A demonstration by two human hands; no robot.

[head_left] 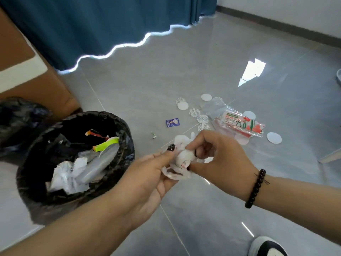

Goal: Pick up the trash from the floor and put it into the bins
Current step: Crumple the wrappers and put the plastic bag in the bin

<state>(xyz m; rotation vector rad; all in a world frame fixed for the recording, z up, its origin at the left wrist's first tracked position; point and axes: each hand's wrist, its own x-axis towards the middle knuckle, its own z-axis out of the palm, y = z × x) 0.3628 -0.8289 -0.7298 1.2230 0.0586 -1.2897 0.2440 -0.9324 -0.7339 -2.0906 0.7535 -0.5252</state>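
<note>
Both my hands hold a crumpled white piece of trash above the grey floor. My left hand grips it from the left, and my right hand pinches it from the right. To the left stands a bin with a black liner, holding wrappers and white paper. A second black-lined bin shows partly at the far left. On the floor beyond my hands lie several white round discs, a clear plastic wrapper with red flowers, a small blue card and a tiny scrap.
A brown cardboard box stands behind the bins at the left. A blue curtain hangs along the back. My shoe is at the bottom right. A grey object's edge and a pale furniture edge show at the far right.
</note>
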